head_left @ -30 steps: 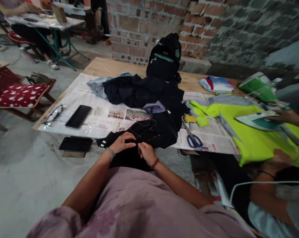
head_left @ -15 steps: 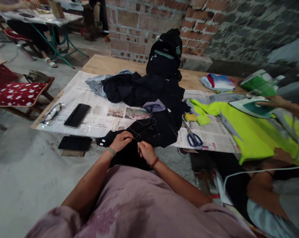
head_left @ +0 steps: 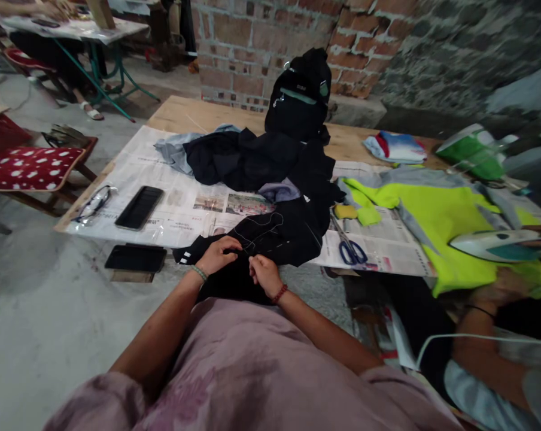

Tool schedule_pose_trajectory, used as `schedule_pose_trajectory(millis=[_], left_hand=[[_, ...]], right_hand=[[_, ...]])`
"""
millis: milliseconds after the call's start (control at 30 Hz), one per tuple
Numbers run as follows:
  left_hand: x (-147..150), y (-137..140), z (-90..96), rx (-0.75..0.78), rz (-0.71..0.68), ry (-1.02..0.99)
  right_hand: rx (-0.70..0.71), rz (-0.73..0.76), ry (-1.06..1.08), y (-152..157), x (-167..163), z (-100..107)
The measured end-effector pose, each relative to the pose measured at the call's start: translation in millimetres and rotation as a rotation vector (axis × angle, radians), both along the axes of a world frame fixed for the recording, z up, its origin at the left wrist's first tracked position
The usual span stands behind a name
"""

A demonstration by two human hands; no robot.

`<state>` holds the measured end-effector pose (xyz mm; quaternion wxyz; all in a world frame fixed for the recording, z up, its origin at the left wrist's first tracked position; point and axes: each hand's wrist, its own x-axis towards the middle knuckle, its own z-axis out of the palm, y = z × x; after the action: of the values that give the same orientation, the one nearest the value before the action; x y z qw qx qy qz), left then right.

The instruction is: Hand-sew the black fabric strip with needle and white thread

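Observation:
A black garment (head_left: 292, 224) lies over the table's near edge and hangs down in front of me. Loose pale thread (head_left: 264, 230) loops across it, and a line of light stitches shows on the cloth. My left hand (head_left: 218, 255), with a green bracelet at the wrist, is closed on the garment's near edge, beside white stripes. Just right of it, my right hand (head_left: 265, 275) is pinched shut close to the cloth; whatever its fingertips grip is too small to make out. Blue-handled scissors (head_left: 352, 251) rest on newspaper to the right, near a yellow block (head_left: 345, 211).
At right a co-worker's hand moves an iron (head_left: 490, 245) over a yellow-green garment (head_left: 436, 221); its cord (head_left: 486, 336) runs nearby. A black backpack (head_left: 297, 102) stands at the back. Phones (head_left: 139, 208) and glasses (head_left: 93, 203) are at left. A stool (head_left: 32, 167) stands beyond.
The co-worker's iron has moved nearer and to the right across the yellow-green garment, and its cord has shifted. My two hands have barely moved.

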<state>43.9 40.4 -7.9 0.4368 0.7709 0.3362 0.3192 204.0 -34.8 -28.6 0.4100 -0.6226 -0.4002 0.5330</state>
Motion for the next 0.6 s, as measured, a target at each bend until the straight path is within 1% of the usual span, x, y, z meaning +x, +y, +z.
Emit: schedule_pose_trajectory(millis=[167,467,600], left_hand=[[1.8,1.2,-4.3,0.033,0.023,0.007],[7.9,0.0,-4.9,0.073,0.087,-0.008],[7.4,-0.4,-5.6,0.092,0.072,-0.012]], right_hand=[[0.001,0.006,-0.013,0.1,-0.5,1.6],[-0.006,0.029,-0.043,0.4,-2.1,5.0],[-0.053,0.05,-0.065,4.0,-1.6,6.6]])
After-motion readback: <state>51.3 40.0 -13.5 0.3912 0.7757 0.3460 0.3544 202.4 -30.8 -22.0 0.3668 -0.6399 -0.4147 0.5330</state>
